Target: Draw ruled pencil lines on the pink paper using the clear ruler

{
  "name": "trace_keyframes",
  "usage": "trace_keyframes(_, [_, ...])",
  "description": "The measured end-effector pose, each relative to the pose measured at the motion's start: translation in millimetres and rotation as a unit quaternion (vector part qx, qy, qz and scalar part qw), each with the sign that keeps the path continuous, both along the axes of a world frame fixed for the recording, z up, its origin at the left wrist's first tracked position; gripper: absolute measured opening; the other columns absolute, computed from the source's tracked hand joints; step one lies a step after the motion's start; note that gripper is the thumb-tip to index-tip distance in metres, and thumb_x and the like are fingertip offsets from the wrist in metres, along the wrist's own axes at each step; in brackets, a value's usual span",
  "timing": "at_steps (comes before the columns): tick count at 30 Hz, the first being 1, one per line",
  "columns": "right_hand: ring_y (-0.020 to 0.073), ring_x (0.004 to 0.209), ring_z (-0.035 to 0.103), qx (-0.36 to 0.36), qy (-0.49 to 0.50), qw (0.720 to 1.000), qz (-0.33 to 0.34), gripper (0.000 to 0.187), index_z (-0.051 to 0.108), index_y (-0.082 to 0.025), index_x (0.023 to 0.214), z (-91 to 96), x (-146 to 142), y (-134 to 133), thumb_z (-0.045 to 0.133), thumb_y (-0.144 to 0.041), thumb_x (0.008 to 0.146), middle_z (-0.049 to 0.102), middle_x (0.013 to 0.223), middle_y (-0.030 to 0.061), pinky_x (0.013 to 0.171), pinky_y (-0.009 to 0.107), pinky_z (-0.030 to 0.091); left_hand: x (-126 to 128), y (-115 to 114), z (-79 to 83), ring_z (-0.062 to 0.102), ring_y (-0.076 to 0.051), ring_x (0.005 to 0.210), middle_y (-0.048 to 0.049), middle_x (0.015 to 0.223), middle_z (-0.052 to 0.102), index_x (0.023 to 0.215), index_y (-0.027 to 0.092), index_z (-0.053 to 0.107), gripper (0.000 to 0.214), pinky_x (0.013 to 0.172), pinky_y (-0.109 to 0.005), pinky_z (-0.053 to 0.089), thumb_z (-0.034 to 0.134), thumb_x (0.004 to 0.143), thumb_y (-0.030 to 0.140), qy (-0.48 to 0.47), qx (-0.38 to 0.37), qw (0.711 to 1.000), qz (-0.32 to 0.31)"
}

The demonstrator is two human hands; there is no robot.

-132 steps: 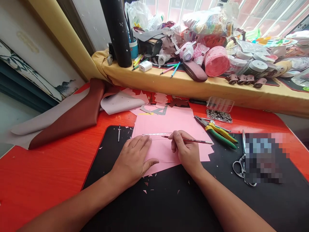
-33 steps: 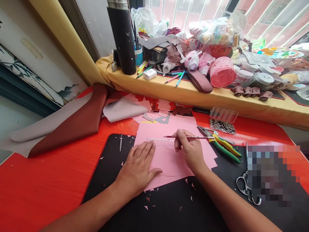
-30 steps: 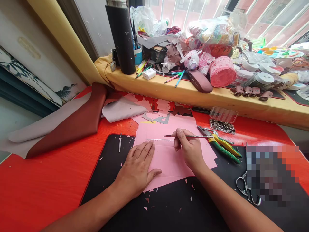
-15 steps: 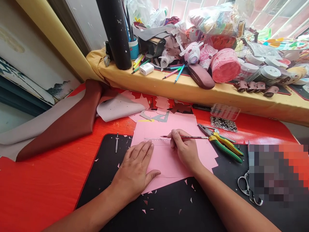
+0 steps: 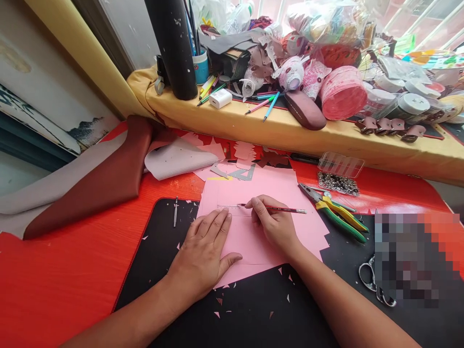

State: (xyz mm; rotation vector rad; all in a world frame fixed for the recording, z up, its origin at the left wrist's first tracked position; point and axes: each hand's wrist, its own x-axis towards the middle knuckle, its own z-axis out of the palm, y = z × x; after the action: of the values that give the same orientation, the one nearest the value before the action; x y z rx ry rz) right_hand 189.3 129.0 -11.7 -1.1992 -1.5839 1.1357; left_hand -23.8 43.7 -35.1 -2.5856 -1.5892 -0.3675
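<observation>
Pink paper sheets (image 5: 264,237) lie stacked on a black mat. My left hand (image 5: 205,246) rests flat on the top sheet, thumb spread, its fingertips at the lower edge of a clear ruler (image 5: 229,207). In my right hand (image 5: 273,220) is a dark red pencil (image 5: 286,209), gripped between thumb and fingers. The pencil is tilted nearly level, with its point to the left by the ruler's upper edge. I cannot tell whether the point touches the paper. Faint ruled lines cross the sheet.
Pliers (image 5: 337,215) lie right of the paper, with scissors (image 5: 368,275) nearer me. Behind the pliers stands a box of metal fittings (image 5: 339,183). A slim metal tool (image 5: 176,212) lies on the mat's left side. Paper scraps dot the black mat (image 5: 253,324). The crowded ledge (image 5: 232,118) borders the back.
My right hand has shifted the pencil slightly left along the ruler, and its point is now farther left. My left hand stays pressed on the paper. The view has tilted slightly.
</observation>
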Motion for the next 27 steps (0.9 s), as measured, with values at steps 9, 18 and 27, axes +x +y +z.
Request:
trace_keyframes(9, [0.0156, 0.054, 0.058, -0.006, 0.003, 1.0, -0.008, 0.045, 0.076, -0.022, 0.087, 5.2, -0.8, -3.4, 0.061, -0.057, 0.11, 0.064, 0.063, -0.0012, 0.058, 0.031, 0.048, -1.3, 1.1, 2.9, 0.054, -0.034, 0.148, -0.0171, 0.161, 0.063, 0.161, 0.009, 0.058, 0.081, 0.124, -0.048, 0.035, 0.04, 0.113, 0.072, 0.01, 0.004, 1.0, -0.006])
trace_keyframes(18, [0.0162, 0.055, 0.058, 0.005, -0.021, 1.0, -0.006, 0.043, 0.074, -0.023, 0.086, 1.0, -5.1, -3.5, 0.059, -0.053, 0.112, 0.063, 0.062, -0.0018, 0.061, 0.032, 0.047, 1.1, 1.7, 4.4, 0.056, -0.031, 0.146, -0.0153, 0.158, 0.067, 0.155, 0.008, 0.064, 0.081, 0.124, -0.046, 0.032, 0.02, 0.117, 0.066, 0.0, 0.029, 1.0, -0.001])
trace_keyframes(27, [0.0164, 0.055, 0.058, -0.004, -0.035, 0.999, 0.003, 0.041, 0.073, -0.023, 0.086, -0.4, -5.8, -1.9, 0.057, -0.051, 0.113, 0.063, 0.062, -0.0023, 0.062, 0.032, 0.047, 0.9, 1.5, 3.9, 0.055, -0.031, 0.146, -0.0161, 0.158, 0.066, 0.155, 0.007, 0.063, 0.08, 0.124, -0.047, 0.033, 0.022, 0.118, 0.065, -0.006, 0.028, 1.0, -0.003])
